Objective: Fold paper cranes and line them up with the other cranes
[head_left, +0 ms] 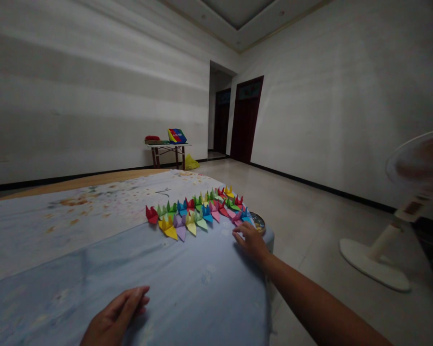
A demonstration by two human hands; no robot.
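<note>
Several folded paper cranes point(190, 224) in red, yellow, green, blue, pink and purple stand in close rows on the cloth-covered table point(187, 293). My right hand point(251, 241) is just in front of the right end of the rows, near a pink crane point(234, 218). Its fingers are bent and slightly apart, and no object shows between them. Low in the view, my left hand point(117, 315) rests over the blue cloth, away from the cranes. Its thumb lies against its curled fingers, and I see nothing in them.
A round container point(259, 223) sits at the table's right edge, partly behind my right hand. A standing fan point(378, 259) is on the floor to the right. Farther back, a small table point(169, 146) holds a colourful box point(176, 136), with a yellow bag point(191, 162) beside it.
</note>
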